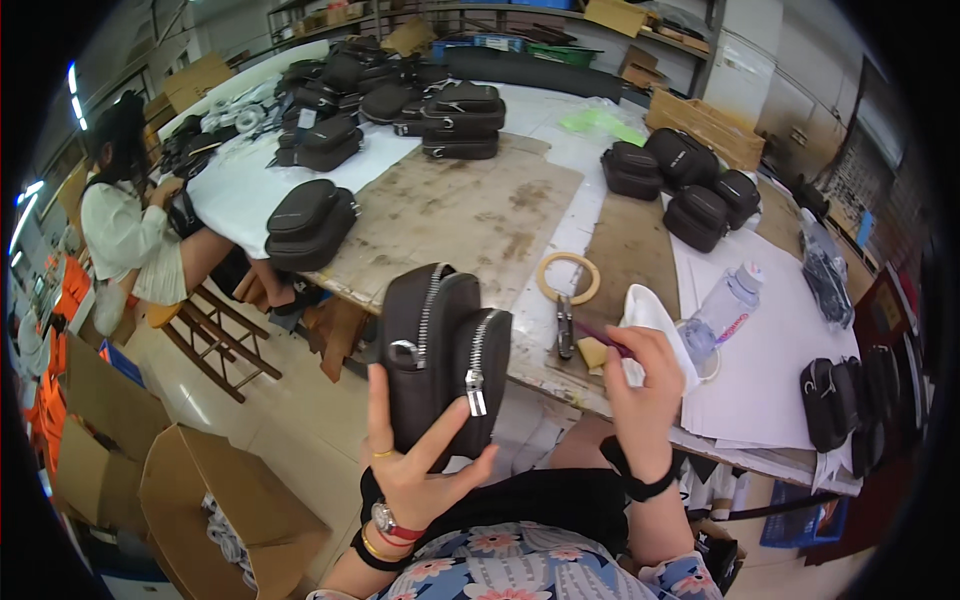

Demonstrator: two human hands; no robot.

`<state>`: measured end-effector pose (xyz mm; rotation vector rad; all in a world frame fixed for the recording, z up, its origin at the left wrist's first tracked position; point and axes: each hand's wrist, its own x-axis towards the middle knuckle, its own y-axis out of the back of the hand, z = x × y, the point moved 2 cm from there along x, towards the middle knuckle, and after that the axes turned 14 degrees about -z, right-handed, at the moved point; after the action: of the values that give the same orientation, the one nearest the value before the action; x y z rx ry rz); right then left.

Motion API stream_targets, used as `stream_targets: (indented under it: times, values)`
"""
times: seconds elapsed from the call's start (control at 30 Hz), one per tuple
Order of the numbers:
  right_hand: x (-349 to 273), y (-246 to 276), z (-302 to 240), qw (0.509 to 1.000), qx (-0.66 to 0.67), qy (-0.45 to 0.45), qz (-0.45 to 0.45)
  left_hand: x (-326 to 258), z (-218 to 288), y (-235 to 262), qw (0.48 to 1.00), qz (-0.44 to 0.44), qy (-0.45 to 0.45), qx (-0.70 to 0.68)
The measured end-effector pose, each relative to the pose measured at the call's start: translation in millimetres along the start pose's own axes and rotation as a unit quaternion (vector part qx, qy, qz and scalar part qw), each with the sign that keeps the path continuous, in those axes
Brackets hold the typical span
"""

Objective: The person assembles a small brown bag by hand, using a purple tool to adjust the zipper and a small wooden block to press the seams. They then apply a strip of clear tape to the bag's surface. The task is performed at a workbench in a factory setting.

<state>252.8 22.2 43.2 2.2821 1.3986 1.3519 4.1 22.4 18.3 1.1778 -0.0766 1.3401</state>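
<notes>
My left hand [425,475] grips a small dark brown bag [415,360] upright from below, its fingers spread along the front. Silver zippers curve over the bag's main body and its front pocket, and a metal pull hangs by my fingers. At the table edge, my right hand [645,385] is closed in a pinch on a thin purple stick-like tool [607,340], whose tip is hard to make out. Just beside those fingers is a yellowish block [592,355]. Dark-handled snips [565,328] and a tan tape roll [568,257] lie farther left.
Similar bags stand at the far side [463,120], on the left [310,225] and on the right [697,217]. A clear bottle [725,305] is right of a white curved piece [655,318]. A person [135,220] sits at left on a stool [215,335]. An open carton [225,510] is on the floor.
</notes>
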Motion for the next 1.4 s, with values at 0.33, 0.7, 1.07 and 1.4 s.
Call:
stream_targets:
  times: [0.33, 0.7, 1.07, 1.4]
  values:
    - [-36.3, 98.0, -19.4, 0.994, -0.075, -0.065, 0.044, 20.2, 17.9, -14.5, 0.999, 0.007, -0.047, 0.012]
    - [-29.3, 57.3, 11.5, 0.993, -0.082, -0.042, -0.08, 22.1, 29.6, -38.6, 0.999, -0.034, -0.034, -0.005]
    - [-29.7, 46.4, -0.3, 0.918, 0.377, -0.078, -0.092, 15.5, 34.2, -45.6, 0.993, -0.019, -0.069, 0.097]
    - [7.5, 8.3, -32.5, 0.932, 0.324, 0.003, -0.165, 12.9, 28.4, -43.5, 0.999, -0.027, -0.029, 0.031]
